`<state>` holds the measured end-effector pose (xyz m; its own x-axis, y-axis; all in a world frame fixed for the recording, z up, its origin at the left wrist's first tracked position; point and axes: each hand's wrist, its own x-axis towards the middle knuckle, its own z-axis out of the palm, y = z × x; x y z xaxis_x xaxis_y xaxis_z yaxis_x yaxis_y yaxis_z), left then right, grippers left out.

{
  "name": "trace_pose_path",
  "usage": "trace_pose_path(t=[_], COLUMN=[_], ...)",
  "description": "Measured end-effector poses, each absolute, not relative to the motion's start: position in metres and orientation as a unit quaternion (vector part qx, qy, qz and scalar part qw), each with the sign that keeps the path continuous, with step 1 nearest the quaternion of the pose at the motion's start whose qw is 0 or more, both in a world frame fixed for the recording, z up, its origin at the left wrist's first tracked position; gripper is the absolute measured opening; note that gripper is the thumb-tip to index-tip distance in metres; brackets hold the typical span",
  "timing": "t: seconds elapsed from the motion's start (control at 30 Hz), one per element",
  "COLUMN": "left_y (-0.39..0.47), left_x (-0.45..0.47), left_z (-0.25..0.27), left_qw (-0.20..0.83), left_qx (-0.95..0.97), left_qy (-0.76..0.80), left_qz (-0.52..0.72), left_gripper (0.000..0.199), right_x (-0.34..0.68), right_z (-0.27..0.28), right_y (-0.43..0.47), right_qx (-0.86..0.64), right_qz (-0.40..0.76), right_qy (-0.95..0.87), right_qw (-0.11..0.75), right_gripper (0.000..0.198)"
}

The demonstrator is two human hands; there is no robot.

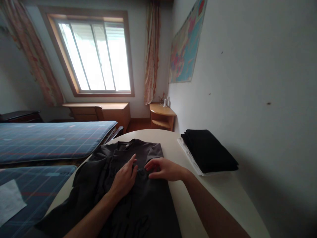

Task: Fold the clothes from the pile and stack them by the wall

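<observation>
A dark grey T-shirt (153, 205) lies spread on a pale round-edged table (173, 145), its collar at the far side. The left part of the shirt is bunched in folds. Over the middle of the shirt is my left hand (125, 175), fingers stretched out and holding nothing. Just to its right, my right hand (162, 169) hovers at or on the fabric, with thumb and fingers apart. Whether the fingertips touch the cloth is hard to make out. A stack of folded black cloth (208, 150) rests to the right on a white sheet or bag (188, 155).
Left of the table are blue plaid mattresses (54, 138), with a white paper (11, 201) on the nearer one. A white wall (247, 82) with a map (185, 49) borders the right side. Wooden desks (114, 112) stand under the window.
</observation>
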<state>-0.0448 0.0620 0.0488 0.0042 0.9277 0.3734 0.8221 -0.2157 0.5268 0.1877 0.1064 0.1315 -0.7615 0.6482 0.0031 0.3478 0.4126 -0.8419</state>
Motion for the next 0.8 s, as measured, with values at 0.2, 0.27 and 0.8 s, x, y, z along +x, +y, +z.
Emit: trace_pose_path(t=[0.2, 0.27, 0.8], left_y=[0.057, 0.056, 0.065], left_x=[-0.04, -0.037, -0.034], left_z=[0.057, 0.057, 0.049], left_qw=[0.043, 0.023, -0.014], left_qx=[0.789, 0.812, 0.735], left_qy=[0.539, 0.52, 0.61], left_qz=[0.293, 0.264, 0.295], left_gripper=[0.048, 0.047, 0.036], right_x=[0.191, 0.192, 0.167], right_z=[0.112, 0.099, 0.063], right_y=[0.114, 0.12, 0.143], right_qx=[-0.455, -0.503, -0.353], right_qz=[0.221, 0.13, 0.27], right_qy=[-0.848, -0.836, -0.771], right_qw=[0.158, 0.177, 0.455], right_gripper=[0.029, 0.039, 0.044])
